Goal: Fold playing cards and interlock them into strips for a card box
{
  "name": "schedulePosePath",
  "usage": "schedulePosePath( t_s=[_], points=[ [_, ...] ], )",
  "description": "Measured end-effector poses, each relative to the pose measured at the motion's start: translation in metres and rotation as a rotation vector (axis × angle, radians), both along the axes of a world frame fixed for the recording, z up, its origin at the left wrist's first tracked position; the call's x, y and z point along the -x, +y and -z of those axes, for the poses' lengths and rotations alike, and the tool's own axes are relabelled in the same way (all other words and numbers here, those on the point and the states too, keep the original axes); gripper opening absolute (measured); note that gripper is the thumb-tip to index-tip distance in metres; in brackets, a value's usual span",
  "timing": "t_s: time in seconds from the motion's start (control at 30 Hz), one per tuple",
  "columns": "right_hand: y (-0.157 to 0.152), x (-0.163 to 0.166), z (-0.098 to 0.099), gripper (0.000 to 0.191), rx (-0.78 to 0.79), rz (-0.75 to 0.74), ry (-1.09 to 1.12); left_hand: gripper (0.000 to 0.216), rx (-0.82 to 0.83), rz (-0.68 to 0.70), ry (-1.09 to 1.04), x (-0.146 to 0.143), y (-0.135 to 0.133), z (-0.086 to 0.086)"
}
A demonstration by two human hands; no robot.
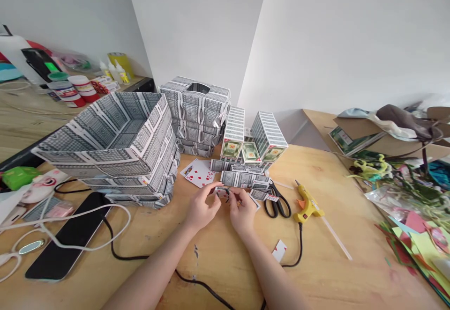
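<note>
Both of my hands meet over the wooden table, pinching a folded playing card (222,192) between them. My left hand (202,209) grips its left end, and my right hand (242,209) has the right end between thumb and fingers. Just beyond them lie several folded card strips (242,179) with grey patterned backs. Loose diamond cards (198,172) rest to the left of these strips. Black-handled scissors (277,205) lie right of my right hand, their blades partly hidden by cards. A cut card piece (279,250) sits near my right forearm.
A yellow glue gun (307,204) with a clear stick lies at right. Left stands an open box woven from cards (105,160); a second card box (197,113) is behind. Card packs (269,134) stack at the back. A phone (70,237) and cables lie left.
</note>
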State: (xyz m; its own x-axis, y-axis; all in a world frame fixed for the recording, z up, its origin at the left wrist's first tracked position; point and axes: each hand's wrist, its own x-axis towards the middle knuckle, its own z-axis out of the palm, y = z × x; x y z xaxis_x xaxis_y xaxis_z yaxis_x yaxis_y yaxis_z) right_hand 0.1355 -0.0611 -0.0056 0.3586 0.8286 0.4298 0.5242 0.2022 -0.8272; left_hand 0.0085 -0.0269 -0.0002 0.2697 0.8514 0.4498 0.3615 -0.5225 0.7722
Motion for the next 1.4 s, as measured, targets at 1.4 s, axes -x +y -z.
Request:
schedulePosePath(
  t_s=[1.4],
  points=[
    [0.006, -0.004, 0.016, 0.025, 0.144, 0.083, -0.172, 0.02, 0.181, -0.054, -0.125, 0.0, 0.005, 0.004]
  ],
)
